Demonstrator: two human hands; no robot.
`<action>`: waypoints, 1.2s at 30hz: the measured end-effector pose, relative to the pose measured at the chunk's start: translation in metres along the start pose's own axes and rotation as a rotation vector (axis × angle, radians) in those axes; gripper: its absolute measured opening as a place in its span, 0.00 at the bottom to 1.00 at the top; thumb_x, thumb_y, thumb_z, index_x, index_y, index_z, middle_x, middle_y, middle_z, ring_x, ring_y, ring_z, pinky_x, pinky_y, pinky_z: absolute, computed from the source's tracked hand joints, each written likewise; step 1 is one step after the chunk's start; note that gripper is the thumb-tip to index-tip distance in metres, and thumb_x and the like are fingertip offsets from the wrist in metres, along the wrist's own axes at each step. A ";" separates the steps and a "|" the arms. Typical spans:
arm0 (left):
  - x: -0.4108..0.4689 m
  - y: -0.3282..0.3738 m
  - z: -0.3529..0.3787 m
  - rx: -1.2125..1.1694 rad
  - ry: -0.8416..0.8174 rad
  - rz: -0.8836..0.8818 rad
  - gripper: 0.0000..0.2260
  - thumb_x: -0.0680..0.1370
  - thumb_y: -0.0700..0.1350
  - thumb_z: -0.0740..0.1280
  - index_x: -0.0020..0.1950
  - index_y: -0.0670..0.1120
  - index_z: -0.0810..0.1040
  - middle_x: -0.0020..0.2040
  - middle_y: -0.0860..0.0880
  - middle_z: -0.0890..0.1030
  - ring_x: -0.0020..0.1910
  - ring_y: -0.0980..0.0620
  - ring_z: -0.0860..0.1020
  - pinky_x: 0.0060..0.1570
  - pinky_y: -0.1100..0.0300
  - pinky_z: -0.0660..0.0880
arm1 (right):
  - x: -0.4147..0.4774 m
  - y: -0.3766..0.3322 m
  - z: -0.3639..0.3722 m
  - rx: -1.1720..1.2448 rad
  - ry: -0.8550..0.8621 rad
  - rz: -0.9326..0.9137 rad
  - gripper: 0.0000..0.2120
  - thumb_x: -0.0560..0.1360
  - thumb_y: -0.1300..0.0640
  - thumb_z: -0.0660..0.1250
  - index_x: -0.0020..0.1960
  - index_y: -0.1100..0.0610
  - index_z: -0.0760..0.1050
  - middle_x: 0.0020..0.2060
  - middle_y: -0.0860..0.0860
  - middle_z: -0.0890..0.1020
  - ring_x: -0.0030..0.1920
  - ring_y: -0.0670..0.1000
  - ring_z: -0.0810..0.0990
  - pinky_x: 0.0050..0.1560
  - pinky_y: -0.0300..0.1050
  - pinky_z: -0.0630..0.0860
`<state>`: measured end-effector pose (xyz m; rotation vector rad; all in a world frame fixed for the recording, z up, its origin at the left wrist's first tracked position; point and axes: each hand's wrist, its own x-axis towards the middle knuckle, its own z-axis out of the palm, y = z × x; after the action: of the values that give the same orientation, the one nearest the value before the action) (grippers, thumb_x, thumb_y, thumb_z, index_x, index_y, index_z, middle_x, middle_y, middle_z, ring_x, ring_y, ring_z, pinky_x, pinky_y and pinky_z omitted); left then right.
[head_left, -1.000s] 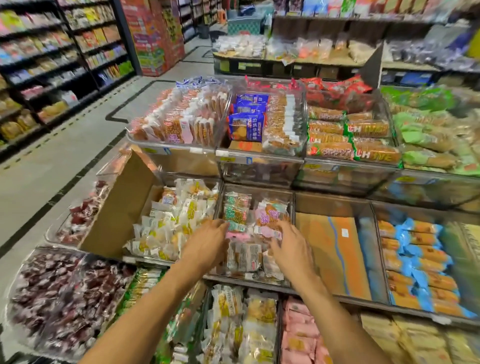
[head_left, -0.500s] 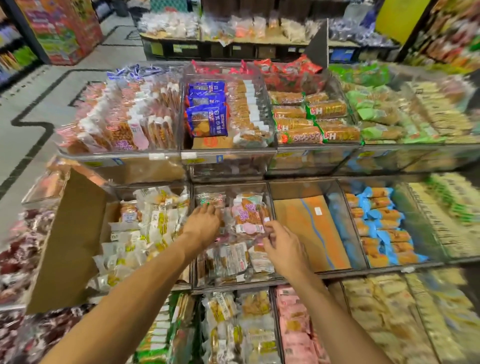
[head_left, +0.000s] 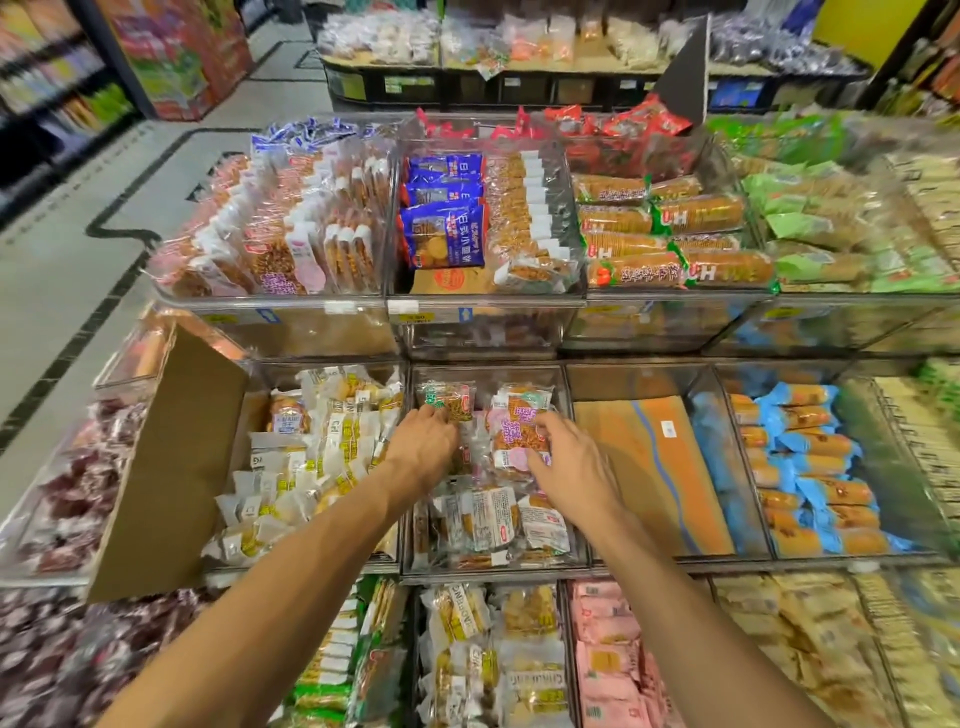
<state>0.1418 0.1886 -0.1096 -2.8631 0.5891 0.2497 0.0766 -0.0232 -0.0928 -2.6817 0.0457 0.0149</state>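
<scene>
- Shop aisle, grey tiled floor (head_left: 78, 249); tiered display of snack bins.
- Middle-tier clear plastic bin (head_left: 493, 570), just right of a brown cardboard box (head_left: 171, 467), holds loose wrapped packets.
- Clear biscuit packet with pink label (head_left: 519, 431): lies on others in the bin's far half.
- Clear packet with green label (head_left: 449, 400): far-left corner of the bin.
- Right hand (head_left: 569, 467): palm down, fingers curled around the pink-labelled packet's edge.
- Left hand (head_left: 423, 452): fingers bent down against the green-labelled packet; grip cannot be told.

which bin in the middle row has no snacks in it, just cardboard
The bin just right of the right hand: only an orange-and-blue cardboard sheet lies in it, while its neighbours hold wrapped snacks.
</scene>
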 end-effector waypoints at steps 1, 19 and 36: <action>-0.001 0.000 -0.001 0.011 -0.003 0.004 0.10 0.81 0.42 0.67 0.62 0.47 0.78 0.60 0.46 0.78 0.58 0.47 0.73 0.62 0.51 0.72 | 0.002 0.000 0.001 0.008 -0.006 -0.003 0.20 0.81 0.49 0.68 0.71 0.49 0.71 0.65 0.47 0.80 0.63 0.52 0.80 0.59 0.52 0.79; -0.029 -0.034 -0.017 -0.617 0.094 -0.151 0.24 0.78 0.57 0.75 0.68 0.46 0.76 0.60 0.46 0.84 0.55 0.45 0.82 0.53 0.53 0.79 | 0.041 -0.001 0.019 0.204 -0.054 -0.020 0.17 0.82 0.51 0.69 0.69 0.52 0.74 0.62 0.48 0.82 0.56 0.49 0.83 0.59 0.50 0.82; -0.072 -0.024 -0.009 -1.886 0.064 -0.743 0.20 0.81 0.49 0.73 0.59 0.32 0.80 0.49 0.39 0.88 0.48 0.39 0.87 0.52 0.38 0.84 | 0.112 -0.053 0.080 0.258 -0.082 0.154 0.29 0.71 0.50 0.81 0.66 0.49 0.71 0.59 0.51 0.79 0.62 0.56 0.76 0.58 0.57 0.78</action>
<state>0.0876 0.2350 -0.0823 -4.2520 -1.6806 0.9306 0.1902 0.0563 -0.1426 -2.4112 0.2133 0.1561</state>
